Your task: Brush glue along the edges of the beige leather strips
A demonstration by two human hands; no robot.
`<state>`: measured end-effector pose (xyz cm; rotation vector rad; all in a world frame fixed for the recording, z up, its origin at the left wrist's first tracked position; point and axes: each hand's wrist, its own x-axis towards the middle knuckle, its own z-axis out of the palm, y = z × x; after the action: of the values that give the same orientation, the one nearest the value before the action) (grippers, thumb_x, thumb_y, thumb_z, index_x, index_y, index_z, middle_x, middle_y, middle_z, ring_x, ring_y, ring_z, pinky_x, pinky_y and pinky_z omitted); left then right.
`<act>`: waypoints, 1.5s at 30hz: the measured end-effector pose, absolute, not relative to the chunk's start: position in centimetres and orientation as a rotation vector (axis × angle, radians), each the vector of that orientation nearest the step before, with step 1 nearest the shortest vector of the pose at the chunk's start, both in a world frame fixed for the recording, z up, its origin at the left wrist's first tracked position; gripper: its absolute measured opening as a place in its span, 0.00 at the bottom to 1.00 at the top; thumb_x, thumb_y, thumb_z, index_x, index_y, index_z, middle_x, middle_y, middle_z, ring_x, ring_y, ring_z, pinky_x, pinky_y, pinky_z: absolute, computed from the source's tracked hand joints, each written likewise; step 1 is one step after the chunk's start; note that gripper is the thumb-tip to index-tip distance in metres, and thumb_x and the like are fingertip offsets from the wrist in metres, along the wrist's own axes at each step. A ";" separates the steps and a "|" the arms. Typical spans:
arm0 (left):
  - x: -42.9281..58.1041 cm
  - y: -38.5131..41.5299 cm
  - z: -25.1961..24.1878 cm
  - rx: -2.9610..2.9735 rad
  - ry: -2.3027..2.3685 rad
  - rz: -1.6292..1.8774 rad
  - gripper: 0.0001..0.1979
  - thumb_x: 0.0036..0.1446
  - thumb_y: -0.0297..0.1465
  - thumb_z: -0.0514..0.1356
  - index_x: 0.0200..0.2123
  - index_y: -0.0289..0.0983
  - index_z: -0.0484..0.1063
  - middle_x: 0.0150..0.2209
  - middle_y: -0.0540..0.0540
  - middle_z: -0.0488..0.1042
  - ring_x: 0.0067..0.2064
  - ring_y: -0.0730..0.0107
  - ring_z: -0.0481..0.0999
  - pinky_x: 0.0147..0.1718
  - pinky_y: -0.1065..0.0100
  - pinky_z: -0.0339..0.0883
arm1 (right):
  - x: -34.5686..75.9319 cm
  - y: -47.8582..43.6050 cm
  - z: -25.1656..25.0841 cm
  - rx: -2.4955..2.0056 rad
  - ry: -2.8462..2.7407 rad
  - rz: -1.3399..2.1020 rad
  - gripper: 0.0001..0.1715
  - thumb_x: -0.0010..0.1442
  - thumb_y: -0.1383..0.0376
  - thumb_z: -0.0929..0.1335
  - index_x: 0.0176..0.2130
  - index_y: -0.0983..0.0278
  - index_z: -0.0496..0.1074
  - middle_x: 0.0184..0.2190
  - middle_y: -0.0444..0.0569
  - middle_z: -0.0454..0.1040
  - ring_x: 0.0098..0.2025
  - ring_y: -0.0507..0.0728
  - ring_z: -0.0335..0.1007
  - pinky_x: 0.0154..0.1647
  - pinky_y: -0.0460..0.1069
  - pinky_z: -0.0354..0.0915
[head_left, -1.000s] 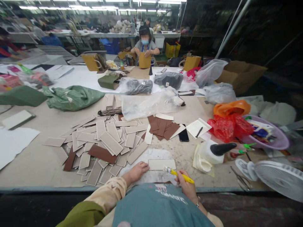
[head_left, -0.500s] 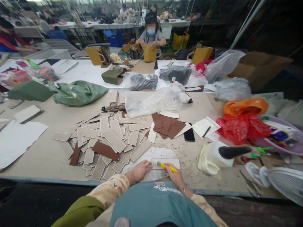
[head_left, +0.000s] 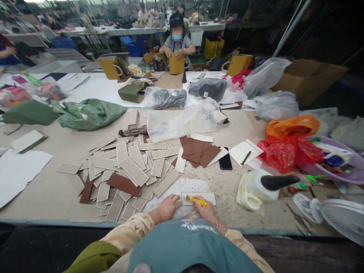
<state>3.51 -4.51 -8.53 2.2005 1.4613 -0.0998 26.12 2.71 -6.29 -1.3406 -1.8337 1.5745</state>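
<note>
My right hand (head_left: 207, 211) is closed around the yellow handle of a small brush (head_left: 199, 201). The brush's pale bristles rest against the left part of a thin off-white rectangular piece (head_left: 211, 196) with a dark edge. This piece lies flat on a worn white sheet (head_left: 193, 185) near the table's front edge. Fingertips of my left hand (head_left: 170, 207) lie at the left end of the piece, the hand resting flat and not wrapped round anything. Left of my hands spreads a loose heap of beige rectangular pieces (head_left: 133, 170), with a few brown ones (head_left: 124, 184) among them.
Brown pieces (head_left: 196, 149), a phone (head_left: 225, 161) and a notepad with a pen (head_left: 246, 151) lie beyond my hands. On the right are a white bottle (head_left: 263, 185), scissors (head_left: 300, 219), a fan (head_left: 344, 218) and a purple basin (head_left: 351, 163). A co-worker (head_left: 178, 43) sits opposite, holding a mustard-coloured piece.
My right hand and the brush have shifted slightly left along the off-white piece. My left hand stays at its end. The whole view has moved a little.
</note>
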 end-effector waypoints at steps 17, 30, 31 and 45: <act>4.6 -3.9 -8.2 2.178 1.497 -0.305 0.23 0.52 0.34 0.60 0.52 0.39 0.65 0.52 0.37 0.63 0.49 0.51 0.63 0.42 0.55 0.67 | 29.7 2.5 -6.2 -1.427 -1.886 1.269 0.18 0.60 0.55 0.62 0.41 0.60 0.76 0.36 0.47 0.79 0.37 0.56 0.76 0.40 0.49 0.70; 4.8 -3.9 -8.1 2.173 1.514 -0.277 0.25 0.50 0.32 0.59 0.53 0.39 0.64 0.53 0.37 0.62 0.49 0.49 0.63 0.42 0.54 0.67 | 36.0 3.0 -6.5 -1.610 -1.792 1.094 0.21 0.59 0.52 0.62 0.41 0.61 0.75 0.37 0.50 0.79 0.38 0.58 0.76 0.41 0.53 0.72; 4.8 -3.9 -8.1 2.172 1.515 -0.275 0.25 0.50 0.32 0.59 0.53 0.39 0.64 0.52 0.37 0.62 0.49 0.50 0.63 0.42 0.54 0.67 | 36.2 2.9 -6.3 -1.617 -1.781 1.088 0.21 0.59 0.51 0.62 0.40 0.61 0.75 0.36 0.51 0.79 0.37 0.59 0.76 0.40 0.53 0.72; 4.8 -3.6 -7.0 2.154 1.465 -0.405 0.27 0.51 0.30 0.57 0.56 0.39 0.62 0.55 0.37 0.60 0.51 0.50 0.61 0.46 0.54 0.66 | 28.2 1.2 -5.8 -1.334 -1.775 1.474 0.19 0.60 0.53 0.62 0.42 0.62 0.74 0.31 0.47 0.78 0.32 0.54 0.76 0.35 0.48 0.71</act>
<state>4.75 -3.59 -6.99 2.1536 1.4649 -0.4046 28.15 1.19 -5.78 -1.3340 -1.7755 1.4738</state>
